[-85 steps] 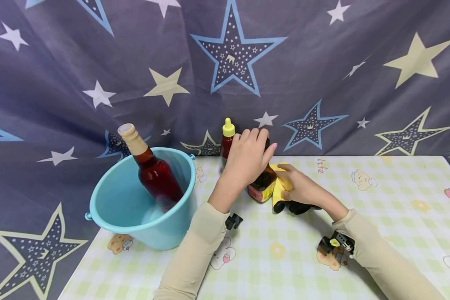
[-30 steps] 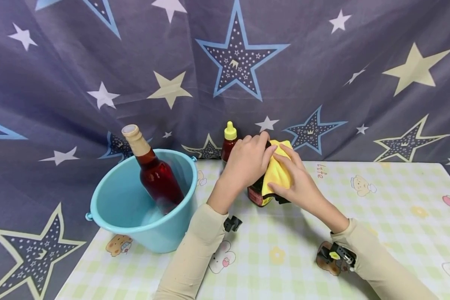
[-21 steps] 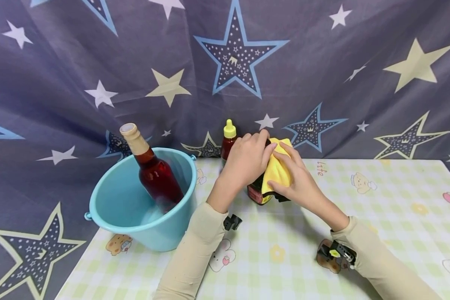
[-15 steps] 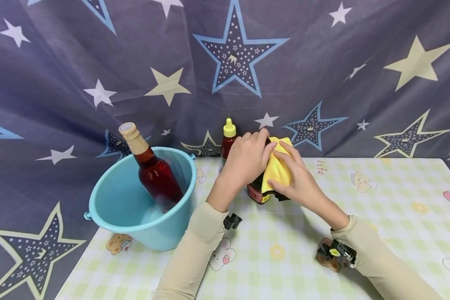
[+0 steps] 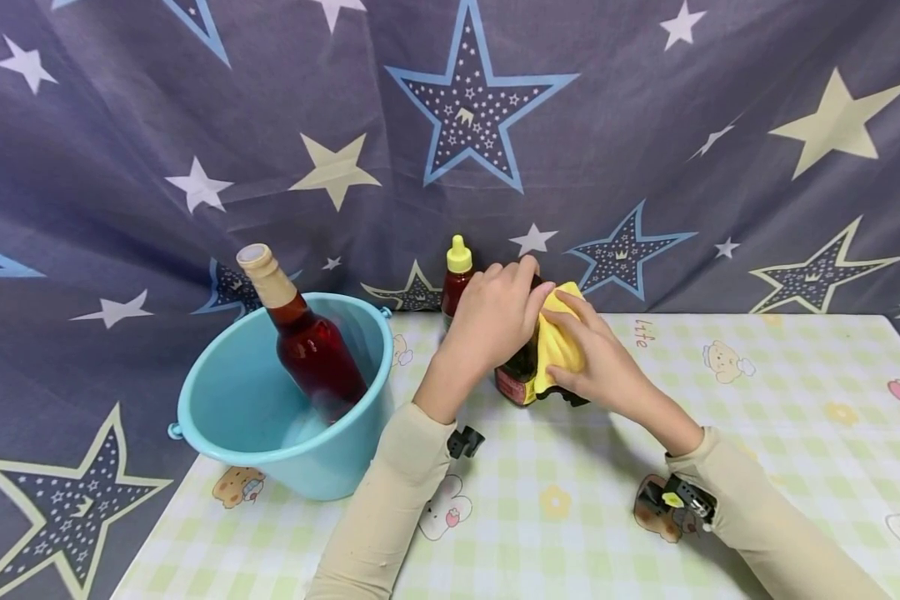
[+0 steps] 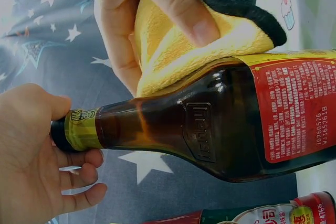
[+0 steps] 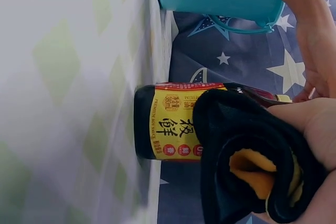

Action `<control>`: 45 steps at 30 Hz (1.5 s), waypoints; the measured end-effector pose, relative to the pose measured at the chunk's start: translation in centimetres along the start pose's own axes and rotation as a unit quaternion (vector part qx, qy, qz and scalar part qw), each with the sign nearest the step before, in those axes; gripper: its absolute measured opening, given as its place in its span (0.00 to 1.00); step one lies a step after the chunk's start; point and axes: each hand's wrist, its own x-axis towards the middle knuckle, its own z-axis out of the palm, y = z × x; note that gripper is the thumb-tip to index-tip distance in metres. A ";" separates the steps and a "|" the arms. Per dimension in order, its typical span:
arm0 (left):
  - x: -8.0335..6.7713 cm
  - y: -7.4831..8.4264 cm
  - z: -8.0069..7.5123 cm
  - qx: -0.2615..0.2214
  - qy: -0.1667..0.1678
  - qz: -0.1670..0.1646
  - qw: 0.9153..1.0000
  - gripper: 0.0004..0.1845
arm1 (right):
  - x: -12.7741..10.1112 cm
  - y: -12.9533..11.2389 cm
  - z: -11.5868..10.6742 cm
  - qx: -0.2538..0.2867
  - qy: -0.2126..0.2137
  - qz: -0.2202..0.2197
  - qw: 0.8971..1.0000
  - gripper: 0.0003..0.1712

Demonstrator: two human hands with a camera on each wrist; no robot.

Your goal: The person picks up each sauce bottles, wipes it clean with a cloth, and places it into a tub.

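A soy sauce bottle [image 6: 226, 124] of dark brown glass stands on the table, its label red and yellow. My left hand [image 5: 491, 321] pinches its capped top between thumb and fingers, with the other fingers loosely bent in the left wrist view. On the bottle's right side, my right hand [image 5: 607, 362] grips a folded yellow cloth [image 5: 558, 343] with black backing. In the left wrist view the cloth touches the bottle's shoulder. The right wrist view shows the cloth's black side [image 7: 247, 129] bunched in a roll. From the head, the left hand covers the bottle's neck.
Just left of the soy sauce is a sauce bottle with a yellow nozzle cap [image 5: 460, 257]. A light blue bucket [image 5: 285, 454] stands at the table's left, with a dark red glass bottle [image 5: 317, 354] leaning inside. A starry curtain [image 5: 645, 125] hangs behind the checked tablecloth [image 5: 765, 400].
My right hand first raised the cloth up the bottle's side, then shifted slightly down and right with it over the last half second. My left hand has stayed at the bottle's top.
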 end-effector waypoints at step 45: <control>-0.1 0.1 0.0 -0.010 0.007 0.001 1.000 0.21 | -0.2 1.0 0.0 -0.035 -0.122 0.077 0.989 0.40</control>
